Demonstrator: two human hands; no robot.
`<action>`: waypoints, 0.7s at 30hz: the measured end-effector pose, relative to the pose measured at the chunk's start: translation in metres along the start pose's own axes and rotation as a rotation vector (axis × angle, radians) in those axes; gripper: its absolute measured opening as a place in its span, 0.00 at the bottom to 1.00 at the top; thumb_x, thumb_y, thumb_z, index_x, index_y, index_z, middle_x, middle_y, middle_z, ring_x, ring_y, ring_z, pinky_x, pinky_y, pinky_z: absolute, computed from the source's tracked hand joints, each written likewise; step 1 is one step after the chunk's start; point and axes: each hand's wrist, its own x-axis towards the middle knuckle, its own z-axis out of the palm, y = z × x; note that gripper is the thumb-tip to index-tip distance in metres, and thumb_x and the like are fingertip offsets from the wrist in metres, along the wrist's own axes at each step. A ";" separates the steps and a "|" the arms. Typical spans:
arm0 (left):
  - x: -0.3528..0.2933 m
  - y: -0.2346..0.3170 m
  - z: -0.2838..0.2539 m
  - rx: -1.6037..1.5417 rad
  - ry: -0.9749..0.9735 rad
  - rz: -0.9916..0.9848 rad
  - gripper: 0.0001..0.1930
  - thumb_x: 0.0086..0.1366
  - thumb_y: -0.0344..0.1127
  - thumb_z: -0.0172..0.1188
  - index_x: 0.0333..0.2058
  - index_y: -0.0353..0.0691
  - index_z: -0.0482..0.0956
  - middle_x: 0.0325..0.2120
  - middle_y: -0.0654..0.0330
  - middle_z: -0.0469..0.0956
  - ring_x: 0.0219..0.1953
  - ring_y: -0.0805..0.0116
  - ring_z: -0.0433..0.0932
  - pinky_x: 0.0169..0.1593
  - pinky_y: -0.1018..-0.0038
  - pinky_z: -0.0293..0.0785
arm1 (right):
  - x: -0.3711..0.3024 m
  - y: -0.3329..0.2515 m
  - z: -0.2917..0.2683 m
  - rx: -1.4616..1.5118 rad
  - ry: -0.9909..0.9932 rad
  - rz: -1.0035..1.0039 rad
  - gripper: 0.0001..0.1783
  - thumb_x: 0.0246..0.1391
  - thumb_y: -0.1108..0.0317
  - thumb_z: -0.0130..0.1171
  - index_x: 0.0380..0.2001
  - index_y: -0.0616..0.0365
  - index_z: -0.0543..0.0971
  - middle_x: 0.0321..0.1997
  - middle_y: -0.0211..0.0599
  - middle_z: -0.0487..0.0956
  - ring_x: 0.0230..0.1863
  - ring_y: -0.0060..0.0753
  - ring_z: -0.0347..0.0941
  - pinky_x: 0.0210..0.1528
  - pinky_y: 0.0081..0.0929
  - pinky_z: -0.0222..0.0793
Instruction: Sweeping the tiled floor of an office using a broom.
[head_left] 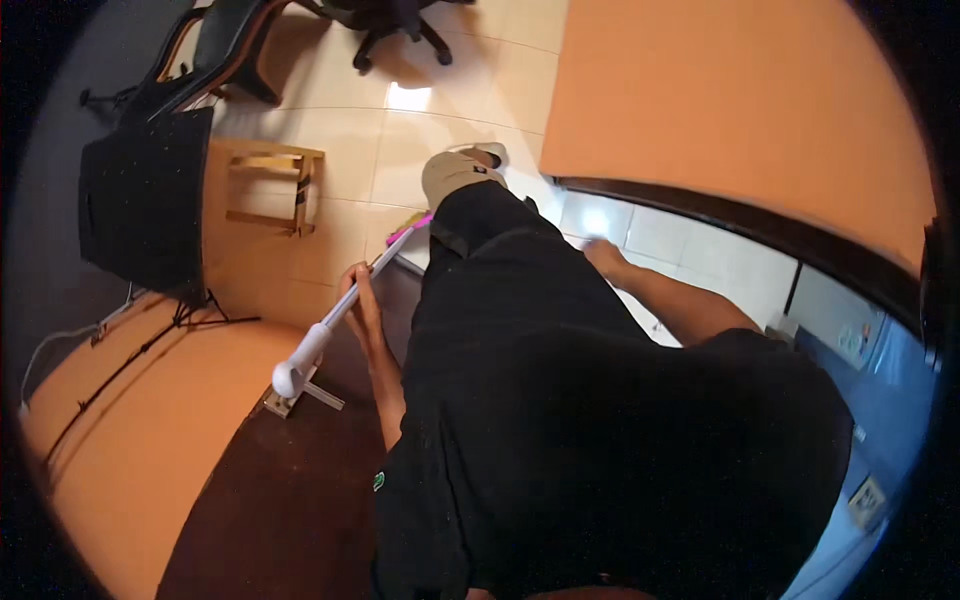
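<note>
My left hand (360, 290) is closed around a long white handle (330, 325) to the left of my body. The handle's thick rounded end (290, 378) points toward the lower left, and its far end slants down toward the floor beside my shoe. A pink and yellowish head (400, 232), like that of a broom, shows there, partly hidden by my leg. On the other side, my right hand (603, 260) hangs beside my thigh with its fingers curled. Whether anything is inside those fingers is hidden.
A dark brown door (270, 490) with a metal handle (300, 398) stands close at my left. Beyond it are a wooden stool-like frame (268, 185), a black panel (145, 205) and a black tripod (150, 350). A wheeled chair (405, 40) stands farther ahead on the tiled floor (400, 150). An orange wall (720, 90) rises ahead right.
</note>
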 end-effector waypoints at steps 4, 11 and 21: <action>0.006 -0.004 -0.004 -0.090 -0.036 0.019 0.14 0.61 0.40 0.50 0.33 0.34 0.74 0.28 0.57 0.75 0.35 0.68 0.72 0.45 0.72 0.66 | -0.104 0.046 0.019 0.929 -0.610 0.242 0.09 0.47 0.72 0.55 0.33 0.65 0.75 0.34 0.42 0.77 0.33 0.33 0.74 0.34 0.31 0.72; 0.007 -0.004 -0.004 -0.144 -0.093 0.040 0.14 0.61 0.40 0.49 0.35 0.34 0.73 0.29 0.57 0.75 0.35 0.68 0.72 0.45 0.72 0.65 | -0.133 0.017 0.009 1.139 -0.843 0.337 0.16 0.48 0.70 0.56 0.40 0.68 0.73 0.43 0.44 0.76 0.41 0.30 0.73 0.43 0.30 0.71; 0.007 -0.028 0.005 -0.296 -0.046 0.027 0.14 0.61 0.40 0.49 0.37 0.33 0.73 0.29 0.56 0.76 0.36 0.68 0.73 0.46 0.73 0.66 | -0.135 0.010 -0.013 1.030 -0.853 0.285 0.22 0.48 0.64 0.56 0.45 0.65 0.70 0.46 0.43 0.73 0.44 0.32 0.70 0.46 0.31 0.66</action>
